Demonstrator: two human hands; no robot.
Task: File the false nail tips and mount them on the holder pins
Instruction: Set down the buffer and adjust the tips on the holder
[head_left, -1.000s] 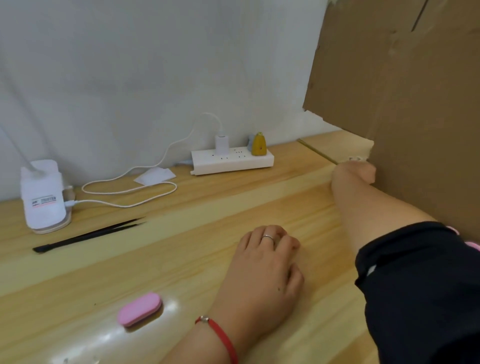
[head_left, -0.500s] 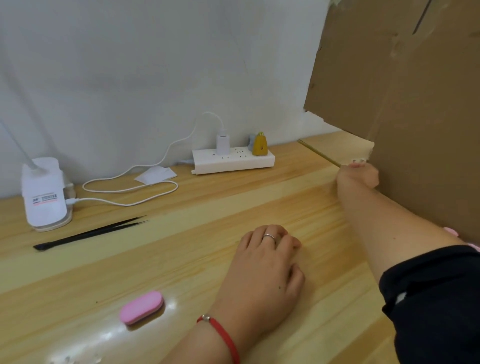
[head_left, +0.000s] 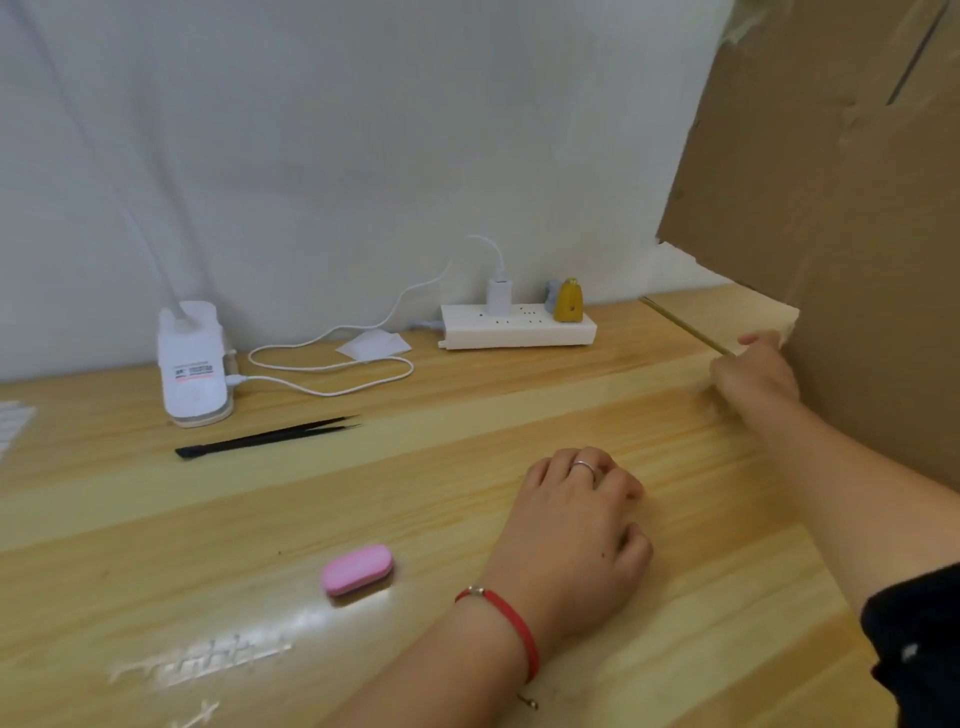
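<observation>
From the head view, the person's left hand (head_left: 576, 530) rests knuckles-up on the wooden table (head_left: 467, 415), near the middle. Its grip is slack: the fingers are loosely curled under and nothing shows in them. There is a ring on one finger and a red cord at the wrist.

The right hand (head_left: 756, 374) is stretched out to the far right, right up against the lower edge of a big cardboard sheet (head_left: 831, 234) that stands along that side. Its fingers are bent, with one tip poking out towards the cardboard. I cannot tell whether that grip pinches anything.

A pink oval file block (head_left: 356, 569) lies flat on the table just left of the left wrist, touched by neither hand. Nearer the front edge, in the glare, lies a row of small clear pieces (head_left: 202, 662), too washed out to make out well.

Further back lie black tweezers (head_left: 265, 439). Behind them stands a white lamp base (head_left: 195, 364), with a white cable (head_left: 332, 374) looping from it. A white power strip (head_left: 517, 330) sits by the wall and carries a yellow plug (head_left: 567, 307).
</observation>
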